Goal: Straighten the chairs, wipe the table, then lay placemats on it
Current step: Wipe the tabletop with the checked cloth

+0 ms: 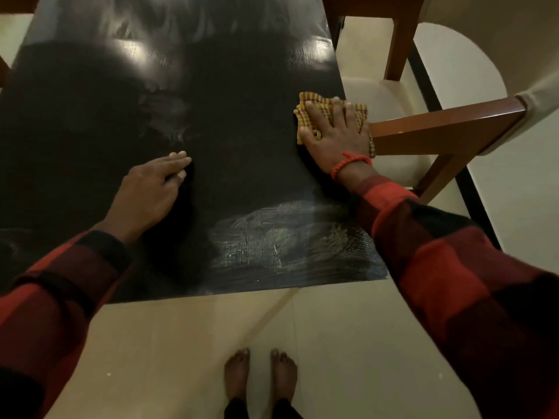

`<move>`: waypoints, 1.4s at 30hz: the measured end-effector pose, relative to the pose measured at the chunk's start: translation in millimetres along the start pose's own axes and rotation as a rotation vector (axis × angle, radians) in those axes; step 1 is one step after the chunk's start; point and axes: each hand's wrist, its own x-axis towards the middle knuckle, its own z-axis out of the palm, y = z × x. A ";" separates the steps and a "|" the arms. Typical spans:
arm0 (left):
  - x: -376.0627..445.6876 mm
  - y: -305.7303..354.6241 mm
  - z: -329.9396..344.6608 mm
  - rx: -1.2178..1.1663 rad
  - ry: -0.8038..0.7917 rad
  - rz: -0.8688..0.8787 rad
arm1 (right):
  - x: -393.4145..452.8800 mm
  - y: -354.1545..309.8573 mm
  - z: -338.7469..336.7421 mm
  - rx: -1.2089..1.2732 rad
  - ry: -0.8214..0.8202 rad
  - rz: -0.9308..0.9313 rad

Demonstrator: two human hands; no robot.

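Right hand (335,137) is flat on the cloth (317,108), fingers spread wide and pressing it down onto the table (90,116) rather than gripping it, which looks like the way to get broad contact for wiping. The cloth sits right at the table's right edge, a bit of it hanging past the rim, just beside the chair (438,128) whose wooden rail comes in almost to the tabletop there. Left hand (151,192) rests on the dark surface well apart from the cloth, fingers together and lightly curled, holding nothing, probably a brace while the person leans in. Streaks (272,234) show near the front right corner, and more smearing further up the middle, so I'd judge the wipe is partway along. Open room is all to the left: the wide tabletop is bare, a clear sweep back across. To the right there's no room, the edge and chair are right there. No placemats in view.
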 end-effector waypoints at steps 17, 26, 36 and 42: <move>-48.8 13.4 15.5 0.075 -0.044 0.097 | -124.8 -20.1 18.8 -0.039 0.001 -0.022; -64.8 2.8 -5.8 0.095 -0.049 0.018 | -151.9 -90.4 33.9 -0.007 0.022 -0.090; -60.1 4.3 -10.5 0.174 -0.082 -0.004 | -196.5 -152.3 55.5 0.033 0.001 -0.330; -58.4 0.7 -7.6 0.237 -0.070 0.020 | -198.0 -118.1 49.7 0.012 0.056 -0.255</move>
